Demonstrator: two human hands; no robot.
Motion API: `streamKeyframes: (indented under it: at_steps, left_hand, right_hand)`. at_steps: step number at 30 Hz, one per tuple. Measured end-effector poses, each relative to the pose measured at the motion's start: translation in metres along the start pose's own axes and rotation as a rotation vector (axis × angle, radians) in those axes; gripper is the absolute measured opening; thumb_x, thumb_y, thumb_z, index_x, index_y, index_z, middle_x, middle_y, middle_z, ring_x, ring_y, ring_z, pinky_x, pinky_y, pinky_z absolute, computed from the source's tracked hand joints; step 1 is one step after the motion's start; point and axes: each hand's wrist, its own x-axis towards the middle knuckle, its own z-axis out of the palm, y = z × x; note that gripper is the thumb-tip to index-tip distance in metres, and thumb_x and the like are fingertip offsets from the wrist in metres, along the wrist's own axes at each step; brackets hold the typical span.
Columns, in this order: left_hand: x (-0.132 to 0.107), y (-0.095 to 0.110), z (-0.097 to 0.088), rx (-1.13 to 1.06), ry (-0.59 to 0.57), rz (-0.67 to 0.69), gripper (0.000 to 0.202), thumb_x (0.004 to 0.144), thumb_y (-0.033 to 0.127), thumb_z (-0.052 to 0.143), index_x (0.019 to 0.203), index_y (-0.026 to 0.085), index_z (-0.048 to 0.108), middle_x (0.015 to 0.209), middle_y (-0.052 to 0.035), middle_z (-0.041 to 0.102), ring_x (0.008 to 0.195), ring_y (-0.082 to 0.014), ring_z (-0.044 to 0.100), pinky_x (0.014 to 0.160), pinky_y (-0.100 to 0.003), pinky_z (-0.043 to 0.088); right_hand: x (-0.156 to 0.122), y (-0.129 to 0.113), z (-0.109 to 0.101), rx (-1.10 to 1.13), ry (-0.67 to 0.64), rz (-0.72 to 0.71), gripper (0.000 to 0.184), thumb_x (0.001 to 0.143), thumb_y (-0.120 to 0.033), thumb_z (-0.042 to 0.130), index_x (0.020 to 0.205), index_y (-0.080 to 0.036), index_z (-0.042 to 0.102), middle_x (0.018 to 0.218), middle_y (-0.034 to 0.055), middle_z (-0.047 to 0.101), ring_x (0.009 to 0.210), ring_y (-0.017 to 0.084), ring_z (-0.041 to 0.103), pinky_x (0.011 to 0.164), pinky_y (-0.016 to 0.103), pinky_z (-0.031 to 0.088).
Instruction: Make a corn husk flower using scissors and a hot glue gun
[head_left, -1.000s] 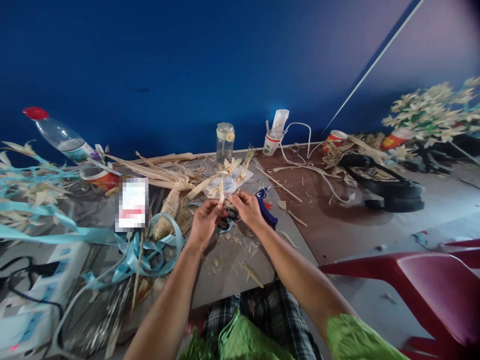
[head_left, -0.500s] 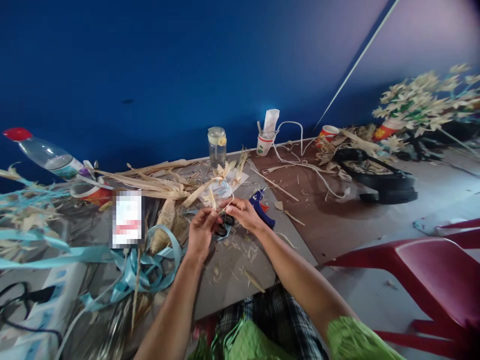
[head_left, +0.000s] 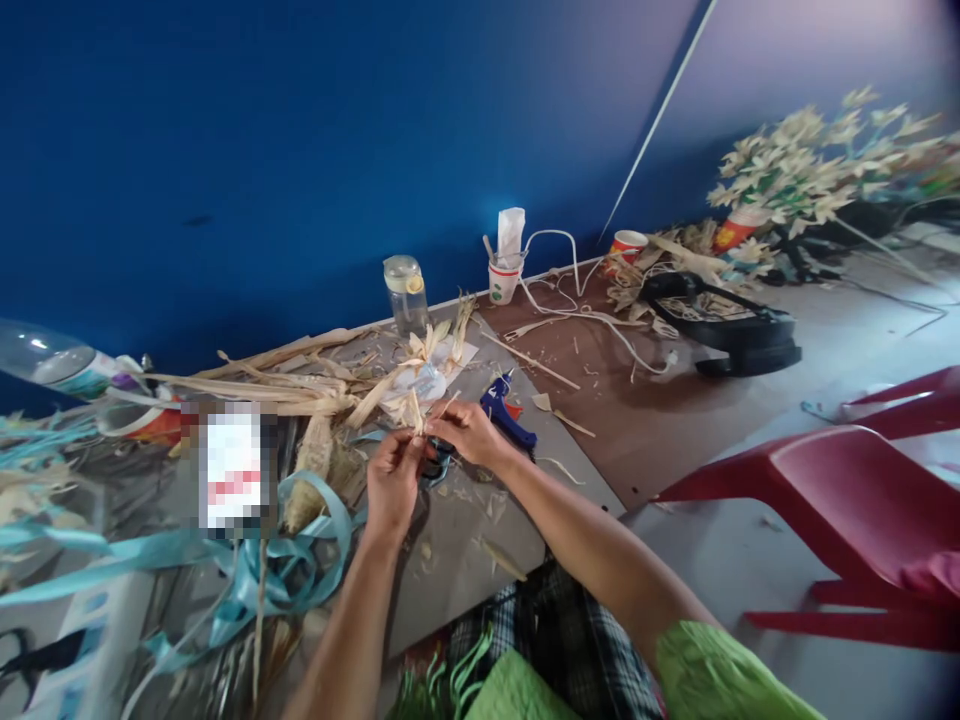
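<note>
Close together over the board, my two hands meet at a small bundle of dry husk. My left hand (head_left: pixel 394 478) is closed, pinching an upright pale corn husk piece (head_left: pixel 416 408). Fingers of my right hand (head_left: pixel 471 434) press together beside it on a thin husk strip (head_left: pixel 451 402), whose end pokes up above them. Just beneath the hands lie dark-handled scissors (head_left: pixel 438 466), partly hidden. A blue glue gun (head_left: pixel 504 408) rests right of my right hand. Beyond the hands, a husk flower (head_left: pixel 429 350) lies by a clear plastic packet (head_left: pixel 420 383).
Corn husks (head_left: pixel 315 390) and light-blue ribbon (head_left: pixel 300 560) crowd the left, near a phone-like bright screen (head_left: pixel 232 465). Against the wall stand a clear bottle (head_left: pixel 407 300) and a paper cup (head_left: pixel 505 283). Rightward are a black frame-like object (head_left: pixel 724 325) and a red chair (head_left: pixel 847 500).
The view has turned, so the cups and black object sit further left. My hands have drawn closer together, and the thin strip that arched up between them now shows only a short straight end.
</note>
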Motion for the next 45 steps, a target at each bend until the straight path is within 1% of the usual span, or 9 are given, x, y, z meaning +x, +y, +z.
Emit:
streamKeyframes:
  at_steps: [11,22,25,28,31,33,36,40,45]
  left_hand:
    - [0.001,-0.003,-0.007,0.170,0.041,0.188,0.014,0.073,0.030,0.066,0.078,0.017,0.064,0.061,-0.0006,0.062,0.054,-0.0110,0.051,0.052,-0.020,0.037]
    - [0.001,-0.002,-0.002,0.246,0.002,0.293,0.007,0.071,0.024,0.065,0.071,0.017,0.065,0.061,-0.0007,0.062,0.059,-0.0120,0.052,0.059,-0.021,0.039]
    - [0.000,0.000,0.000,0.189,0.004,0.256,0.011,0.070,0.027,0.067,0.073,0.017,0.063,0.058,0.0003,0.061,0.053,-0.0110,0.051,0.053,-0.021,0.037]
    - [0.001,0.002,0.000,0.031,0.017,0.168,0.020,0.068,0.032,0.069,0.077,0.017,0.061,0.054,0.0025,0.059,0.045,-0.0086,0.046,0.047,-0.020,0.035]
    - [0.001,0.003,0.000,-0.138,0.019,0.098,0.027,0.064,0.035,0.073,0.078,0.016,0.059,0.056,0.0030,0.058,0.048,-0.0077,0.049,0.050,-0.020,0.038]
    - [0.001,0.004,-0.001,-0.199,0.008,0.070,0.030,0.061,0.035,0.076,0.077,0.016,0.059,0.057,0.0029,0.058,0.051,-0.0075,0.051,0.051,-0.019,0.039]
    - [0.001,0.003,-0.003,-0.206,-0.001,0.041,0.032,0.059,0.035,0.077,0.077,0.015,0.058,0.056,0.0029,0.058,0.049,-0.0070,0.050,0.048,-0.018,0.037]
    - [0.001,0.002,-0.002,-0.138,-0.023,0.022,0.032,0.060,0.037,0.076,0.074,0.015,0.057,0.055,0.0028,0.058,0.046,-0.0061,0.048,0.044,-0.017,0.033]
    - [0.001,-0.002,-0.001,-0.057,-0.042,0.068,0.032,0.065,0.041,0.072,0.075,0.015,0.056,0.055,0.0027,0.058,0.044,-0.0061,0.045,0.042,-0.018,0.031]
  right_hand:
    - [-0.004,0.002,0.011,-0.058,0.122,0.046,0.039,0.071,-0.050,0.059,0.056,-0.018,0.043,0.053,-0.0046,0.038,0.051,0.007,0.033,0.049,0.021,0.030]
    - [-0.002,-0.008,0.012,-0.031,0.254,0.081,0.042,0.068,-0.048,0.059,0.046,-0.018,0.039,0.045,-0.0051,0.034,0.044,0.005,0.027,0.045,0.022,0.024]
    - [-0.001,-0.005,0.009,0.009,0.181,0.117,0.045,0.069,-0.053,0.059,0.047,-0.018,0.041,0.043,-0.0056,0.034,0.042,0.005,0.026,0.044,0.022,0.022]
    - [-0.002,-0.008,0.006,0.076,0.029,0.112,0.044,0.071,-0.055,0.060,0.054,-0.017,0.048,0.046,-0.0048,0.040,0.045,0.006,0.033,0.045,0.022,0.025]
    - [-0.005,-0.015,0.005,0.215,-0.143,0.098,0.034,0.070,-0.048,0.066,0.077,-0.016,0.060,0.059,-0.0015,0.056,0.056,0.010,0.049,0.054,0.022,0.037]
    - [-0.007,-0.018,0.006,0.294,-0.214,0.100,0.035,0.069,-0.042,0.069,0.091,-0.016,0.062,0.069,0.0004,0.062,0.064,0.012,0.056,0.063,0.024,0.043]
    - [-0.008,-0.019,0.010,0.317,-0.199,0.087,0.035,0.067,-0.037,0.072,0.093,-0.016,0.063,0.071,0.0000,0.063,0.064,0.012,0.057,0.066,0.026,0.045]
    - [-0.007,-0.016,0.013,0.279,-0.124,0.043,0.022,0.066,-0.035,0.073,0.073,-0.017,0.063,0.060,-0.0026,0.059,0.055,0.011,0.054,0.060,0.026,0.043]
    - [-0.005,-0.010,0.012,0.274,-0.041,0.070,0.024,0.064,-0.035,0.074,0.064,-0.019,0.056,0.055,-0.0044,0.057,0.052,0.010,0.051,0.055,0.024,0.039]
